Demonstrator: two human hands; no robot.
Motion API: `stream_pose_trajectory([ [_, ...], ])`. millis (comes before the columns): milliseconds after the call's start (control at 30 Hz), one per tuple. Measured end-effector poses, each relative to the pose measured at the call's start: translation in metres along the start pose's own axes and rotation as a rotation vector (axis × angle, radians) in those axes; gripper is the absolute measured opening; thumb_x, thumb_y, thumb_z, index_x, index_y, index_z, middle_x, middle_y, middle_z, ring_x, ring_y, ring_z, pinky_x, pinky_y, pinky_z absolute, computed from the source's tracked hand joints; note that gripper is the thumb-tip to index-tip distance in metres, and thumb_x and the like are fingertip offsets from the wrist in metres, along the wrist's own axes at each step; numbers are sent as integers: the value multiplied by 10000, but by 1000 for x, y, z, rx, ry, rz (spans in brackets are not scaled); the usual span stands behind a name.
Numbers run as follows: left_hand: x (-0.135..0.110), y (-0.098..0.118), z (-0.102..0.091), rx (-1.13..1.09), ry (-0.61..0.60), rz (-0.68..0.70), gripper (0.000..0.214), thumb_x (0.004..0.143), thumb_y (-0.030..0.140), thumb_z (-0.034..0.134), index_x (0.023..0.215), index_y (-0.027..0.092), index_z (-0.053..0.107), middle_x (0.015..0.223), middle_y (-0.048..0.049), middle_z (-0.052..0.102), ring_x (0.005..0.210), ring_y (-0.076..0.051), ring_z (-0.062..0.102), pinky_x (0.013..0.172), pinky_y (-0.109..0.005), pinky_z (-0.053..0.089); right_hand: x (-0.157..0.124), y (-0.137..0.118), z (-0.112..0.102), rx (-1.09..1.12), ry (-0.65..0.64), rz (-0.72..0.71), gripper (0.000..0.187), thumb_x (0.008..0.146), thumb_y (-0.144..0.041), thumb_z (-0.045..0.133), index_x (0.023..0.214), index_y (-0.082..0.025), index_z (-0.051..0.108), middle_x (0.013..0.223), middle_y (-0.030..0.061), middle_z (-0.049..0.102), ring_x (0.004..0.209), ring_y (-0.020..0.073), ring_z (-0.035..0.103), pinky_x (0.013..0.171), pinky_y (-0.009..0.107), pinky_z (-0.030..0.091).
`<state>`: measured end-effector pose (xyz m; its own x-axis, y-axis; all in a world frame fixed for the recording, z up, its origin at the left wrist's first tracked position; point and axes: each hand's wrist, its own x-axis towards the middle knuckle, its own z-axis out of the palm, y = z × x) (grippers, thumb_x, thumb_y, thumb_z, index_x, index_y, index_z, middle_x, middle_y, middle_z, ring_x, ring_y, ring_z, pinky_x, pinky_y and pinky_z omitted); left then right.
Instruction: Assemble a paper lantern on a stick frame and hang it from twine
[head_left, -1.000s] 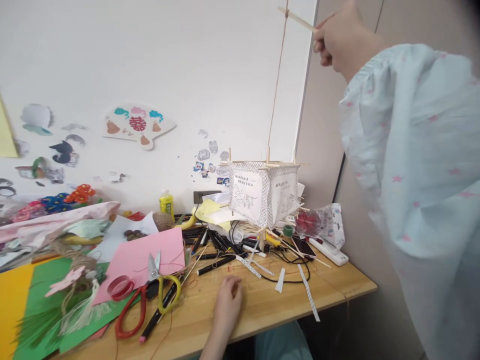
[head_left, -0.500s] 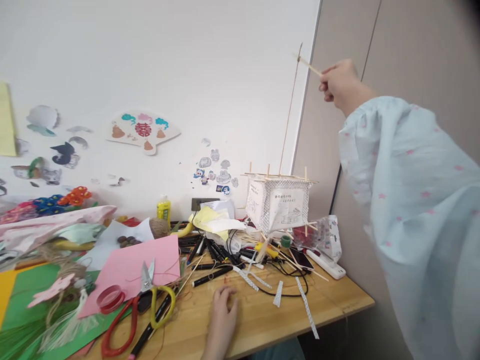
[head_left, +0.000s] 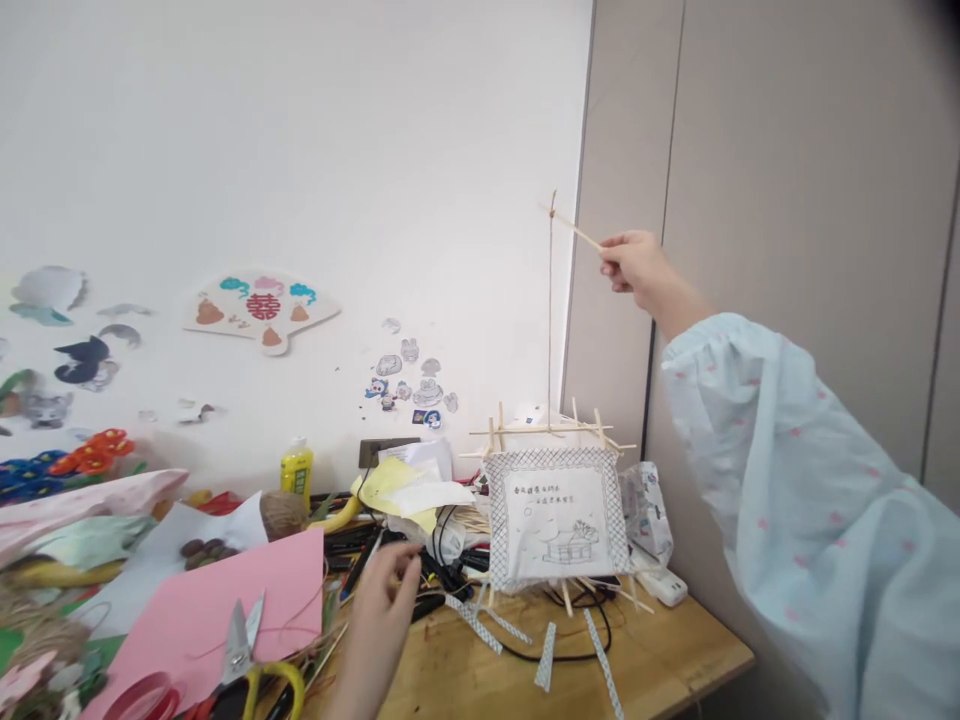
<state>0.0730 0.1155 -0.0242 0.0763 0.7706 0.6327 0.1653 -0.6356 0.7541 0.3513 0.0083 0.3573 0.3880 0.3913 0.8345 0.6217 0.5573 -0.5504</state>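
Note:
My right hand (head_left: 634,265) is raised near the wall corner, pinched shut on a thin wooden stick (head_left: 574,227). A brown string (head_left: 550,320) hangs from the stick's far end down to a paper lantern (head_left: 555,505) with a stick frame and printed drawings. The lantern dangles just above the wooden desk (head_left: 675,665). My left hand (head_left: 379,620) is lifted off the desk with fingers loosely apart, holding nothing, near a heap of black pens (head_left: 442,575).
Pink paper (head_left: 225,610), scissors with yellow and red handles (head_left: 244,660), a yellow glue bottle (head_left: 297,467), a twine ball (head_left: 283,512), paper strips (head_left: 545,655), a cable and a white power strip (head_left: 660,587) clutter the desk. Paper cut-outs decorate the wall.
My right hand has come lower and the lantern has turned and swung toward me. My left hand has lifted off the desk and moved left. The view has tilted up.

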Motion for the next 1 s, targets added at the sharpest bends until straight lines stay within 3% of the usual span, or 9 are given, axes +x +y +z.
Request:
stream_pose_trajectory([
  [100, 41, 68, -19, 31, 0, 154, 341, 788, 470, 461, 937, 212, 625, 937, -80, 640, 879, -242, 589, 735, -371, 483, -17, 9, 2, 36, 25, 74, 147, 713, -75, 576, 736, -205, 512, 480, -48, 443, 429, 88, 365, 383, 205, 245],
  [167, 62, 108, -18, 43, -36, 245, 309, 803, 419, 452, 957, 214, 624, 976, -67, 638, 899, -227, 574, 783, -366, 459, -29, 16, 3, 68, 2, 76, 145, 699, -101, 585, 766, -207, 514, 492, -49, 454, 424, 85, 363, 383, 205, 262],
  [233, 79, 138, -6, 44, -111, 289, 279, 798, 351, 464, 958, 203, 638, 986, -66, 652, 889, -216, 581, 764, -345, 458, -40, 22, 5, 103, -11, 87, 144, 697, -126, 576, 794, -208, 507, 488, -57, 453, 414, 81, 348, 384, 203, 271],
  [333, 97, 158, 24, 34, -221, 279, 263, 813, 282, 494, 1000, 183, 651, 1056, -79, 678, 906, -207, 602, 825, -350, 458, -57, 30, 6, 156, -40, 104, 139, 701, -158, 557, 822, -205, 509, 466, -68, 445, 399, 73, 319, 386, 195, 267],
  [467, 105, 158, 62, 16, -368, 203, 173, 820, 220, 576, 956, 153, 659, 986, -71, 704, 772, -164, 630, 802, -345, 484, -75, 35, 7, 220, -89, 113, 165, 682, -196, 574, 836, -203, 515, 457, -75, 448, 382, 64, 285, 388, 196, 246],
  [567, 105, 151, 75, -10, -479, 147, 153, 875, 276, 573, 873, 138, 639, 791, 2, 677, 602, -104, 589, 677, -304, 505, -85, 38, 8, 260, -112, 120, 178, 672, -212, 587, 834, -208, 511, 449, -80, 442, 379, 65, 281, 392, 199, 247],
  [767, 106, 135, 66, -59, -527, 59, 249, 895, 341, 553, 766, 134, 600, 664, 39, 608, 505, -72, 517, 543, -241, 465, -122, 54, 11, 325, -181, 158, 208, 691, -317, 590, 859, -225, 509, 450, -95, 432, 373, 66, 265, 399, 212, 268],
  [1000, 111, 118, 51, -92, -447, 24, 186, 880, 294, 571, 787, 141, 622, 697, 25, 631, 653, -113, 592, 660, -286, 487, -189, 98, 26, 308, -308, 270, 272, 680, -417, 635, 861, -229, 557, 443, -87, 436, 394, 91, 339, 399, 212, 241],
])
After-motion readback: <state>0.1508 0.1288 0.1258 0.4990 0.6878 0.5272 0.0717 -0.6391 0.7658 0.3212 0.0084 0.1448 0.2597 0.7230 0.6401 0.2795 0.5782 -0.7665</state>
